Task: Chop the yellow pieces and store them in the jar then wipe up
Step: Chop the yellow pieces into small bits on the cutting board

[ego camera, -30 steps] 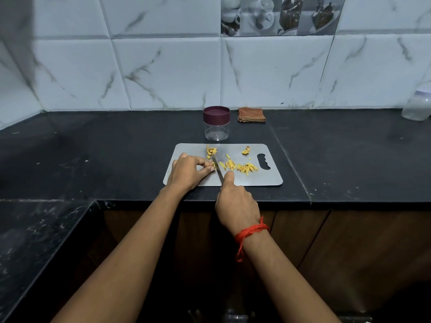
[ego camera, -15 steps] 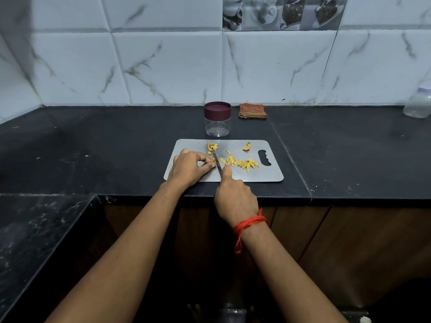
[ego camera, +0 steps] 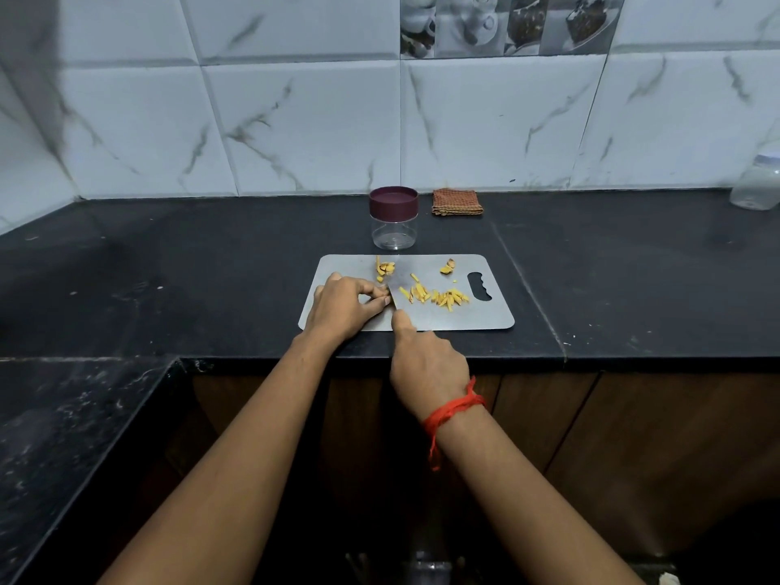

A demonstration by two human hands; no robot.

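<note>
Left fingers (ego camera: 366, 290) seemingly pinch a yellow piece (ego camera: 381, 280); right fingers (ego camera: 402, 322) grip the knife (ego camera: 398, 289) by board's (ego camera: 468, 319) edge.

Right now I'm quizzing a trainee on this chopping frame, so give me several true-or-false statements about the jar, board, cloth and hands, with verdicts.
1. The jar has its maroon lid on. True.
2. The chopped yellow pieces lie in the jar. False: they lie on the cutting board; the jar looks empty.
3. The right hand holds the knife. True.
4. The folded cloth lies on the cutting board. False: it lies on the counter behind the board, right of the jar.
5. The left hand, fingers curled, sits beside the knife on the board. True.
</note>
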